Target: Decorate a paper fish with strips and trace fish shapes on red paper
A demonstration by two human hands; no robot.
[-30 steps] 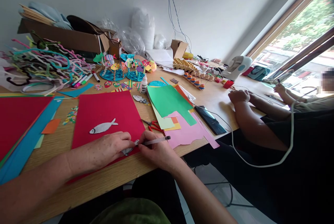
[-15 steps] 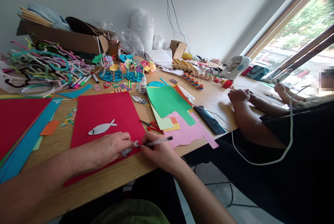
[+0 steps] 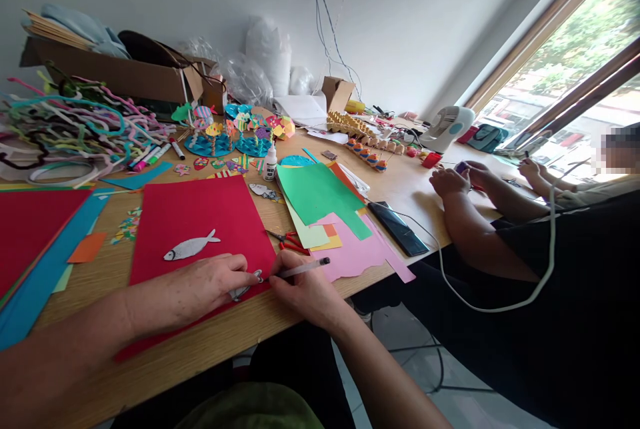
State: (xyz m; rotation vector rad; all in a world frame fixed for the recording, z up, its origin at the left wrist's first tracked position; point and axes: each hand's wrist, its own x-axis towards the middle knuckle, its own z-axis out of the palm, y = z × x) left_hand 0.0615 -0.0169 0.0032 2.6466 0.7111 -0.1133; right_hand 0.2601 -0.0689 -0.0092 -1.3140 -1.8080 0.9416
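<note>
A red sheet of paper lies on the table in front of me, with a grey-white fish cutout flat on it. My left hand rests on the sheet, fingers stretched out over a second fish cutout near the lower edge. That fish is partly covered; its tail shows beside my fingertips. Pinched in my right hand is a pen, its tip end beside the tail and hidden by my fingers. Red-handled scissors lie just beyond my right hand.
Green paper and pink paper lie to the right, next to a phone. A glue bottle stands behind the red sheet. Pipe cleaners are heaped at left. A co-worker's hands are at the right.
The view has shifted slightly. My hands, the pen and the fish cutouts keep nearly the same places. The co-worker's hands at the right have moved apart, showing a small dark object.
</note>
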